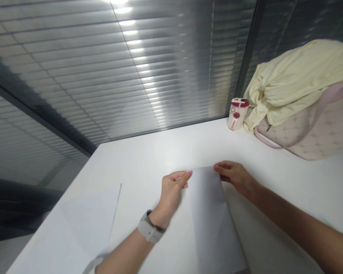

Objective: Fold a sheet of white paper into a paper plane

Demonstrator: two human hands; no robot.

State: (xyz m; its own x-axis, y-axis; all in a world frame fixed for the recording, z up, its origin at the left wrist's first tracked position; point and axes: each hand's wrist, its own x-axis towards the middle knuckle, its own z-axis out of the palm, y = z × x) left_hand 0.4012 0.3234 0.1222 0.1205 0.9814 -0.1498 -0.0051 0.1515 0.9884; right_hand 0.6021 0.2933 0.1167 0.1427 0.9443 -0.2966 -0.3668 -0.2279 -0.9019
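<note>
A long, narrow sheet of white paper (210, 217), apparently folded lengthwise, stretches from between my hands toward the bottom of the view. My left hand (173, 190), with a pale watch (151, 227) on its wrist, pinches the sheet's far left corner between thumb and fingers. At the far right corner, my right hand (235, 176) pinches the paper the same way. The sheet's near end runs down to the lower edge of the view.
More white paper (80, 220) lies at the left of the white table (171, 148). A cream and red cup (237, 114) stands at the back right, beside a pinkish bag (325, 125) topped with a pale yellow cloth (302, 76). Blinds (160, 68) cover the glass behind.
</note>
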